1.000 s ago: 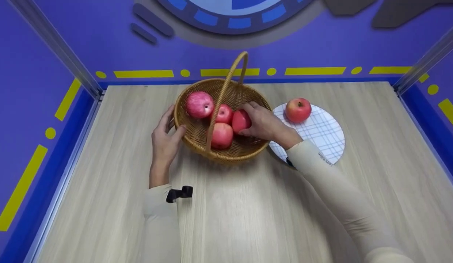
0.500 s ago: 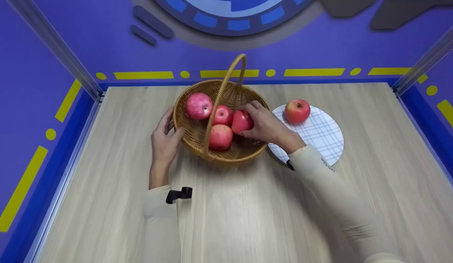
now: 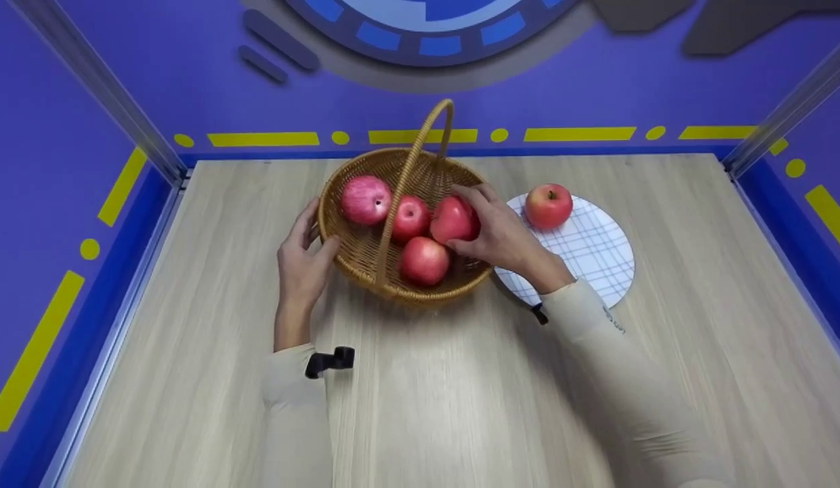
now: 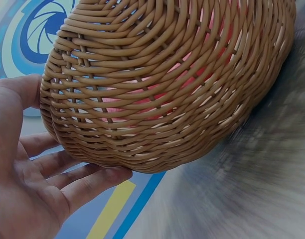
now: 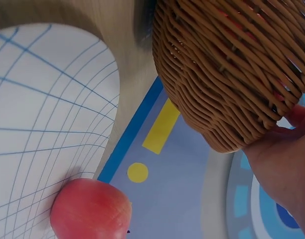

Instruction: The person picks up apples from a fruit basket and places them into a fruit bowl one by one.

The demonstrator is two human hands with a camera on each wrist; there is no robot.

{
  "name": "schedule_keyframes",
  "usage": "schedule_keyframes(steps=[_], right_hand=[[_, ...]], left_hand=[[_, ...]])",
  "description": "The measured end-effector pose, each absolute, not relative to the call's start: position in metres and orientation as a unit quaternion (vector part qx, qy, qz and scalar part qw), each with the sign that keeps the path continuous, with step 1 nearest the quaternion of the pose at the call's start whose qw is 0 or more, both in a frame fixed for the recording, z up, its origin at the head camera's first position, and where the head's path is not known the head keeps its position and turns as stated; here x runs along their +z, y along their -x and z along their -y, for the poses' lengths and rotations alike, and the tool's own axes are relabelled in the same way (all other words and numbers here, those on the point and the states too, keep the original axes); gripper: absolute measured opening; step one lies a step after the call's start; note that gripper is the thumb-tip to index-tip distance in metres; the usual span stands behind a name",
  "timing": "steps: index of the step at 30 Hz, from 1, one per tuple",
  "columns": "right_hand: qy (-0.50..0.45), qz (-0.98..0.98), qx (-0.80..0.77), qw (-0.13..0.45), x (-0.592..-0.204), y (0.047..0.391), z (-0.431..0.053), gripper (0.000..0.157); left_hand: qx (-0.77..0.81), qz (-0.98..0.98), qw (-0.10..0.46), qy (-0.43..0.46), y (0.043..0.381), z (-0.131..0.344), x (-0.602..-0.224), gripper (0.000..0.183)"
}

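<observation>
A brown wicker basket [image 3: 366, 261] with a tall arched handle stands at the back middle of the table. My left hand [image 3: 303, 261] holds its left side, thumb over the rim; in the left wrist view the fingers [image 4: 87, 186] lie under the woven wall. Inside, my right hand [image 3: 498, 230] grips a red apple [image 3: 454, 218] at the right. Around that apple lie a streaked pink apple [image 3: 366, 200], a small red apple [image 3: 411, 215] and a red-yellow apple [image 3: 425, 261]. In the right wrist view the basket wall hides most of the right hand's fingers.
To the basket's right lies a round white plate [image 3: 599, 254] with blue grid lines, partly under the right forearm. One apple [image 3: 549, 206] sits on its back left part. Blue panels [image 3: 596, 81] border the wooden table [image 3: 420, 393] at the back and sides.
My right hand has shifted slightly right and lifted the gripped apple a little away from the small one. The red-yellow apple has rolled right. The left hand stays on the basket.
</observation>
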State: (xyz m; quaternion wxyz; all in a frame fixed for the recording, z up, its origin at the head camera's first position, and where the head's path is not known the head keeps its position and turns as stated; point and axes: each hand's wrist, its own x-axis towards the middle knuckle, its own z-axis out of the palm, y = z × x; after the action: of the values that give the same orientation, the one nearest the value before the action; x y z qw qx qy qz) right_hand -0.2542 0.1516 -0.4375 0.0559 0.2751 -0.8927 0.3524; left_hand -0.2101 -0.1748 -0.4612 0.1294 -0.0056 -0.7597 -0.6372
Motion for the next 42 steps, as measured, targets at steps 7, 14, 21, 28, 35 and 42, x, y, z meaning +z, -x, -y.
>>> schedule_keyframes(steps=[7, 14, 21, 28, 35, 42], right_hand=[[-0.269, 0.884, 0.374, 0.084, -0.434, 0.249, -0.154, 0.077], [-0.256, 0.87, 0.402, 0.122, -0.432, 0.242, -0.157, 0.076], [-0.229, 0.836, 0.48, 0.139, -0.433, 0.238, -0.162, 0.076], [-0.206, 0.795, 0.554, 0.139, -0.436, 0.232, -0.168, 0.076], [-0.181, 0.775, 0.589, 0.144, -0.438, 0.224, -0.176, 0.079], [-0.15, 0.753, 0.621, 0.158, -0.439, 0.223, -0.182, 0.075]], left_hand=[[-0.643, 0.755, 0.129, 0.009, 0.21, 0.175, -0.462, 0.068], [-0.642, 0.754, 0.135, 0.013, 0.211, 0.175, -0.462, 0.066], [-0.641, 0.755, 0.135, 0.013, 0.211, 0.175, -0.463, 0.067], [-0.644, 0.754, 0.133, 0.014, 0.21, 0.175, -0.462, 0.069], [-0.645, 0.752, 0.135, 0.018, 0.21, 0.175, -0.462, 0.068], [-0.644, 0.753, 0.134, 0.016, 0.211, 0.176, -0.463, 0.067]])
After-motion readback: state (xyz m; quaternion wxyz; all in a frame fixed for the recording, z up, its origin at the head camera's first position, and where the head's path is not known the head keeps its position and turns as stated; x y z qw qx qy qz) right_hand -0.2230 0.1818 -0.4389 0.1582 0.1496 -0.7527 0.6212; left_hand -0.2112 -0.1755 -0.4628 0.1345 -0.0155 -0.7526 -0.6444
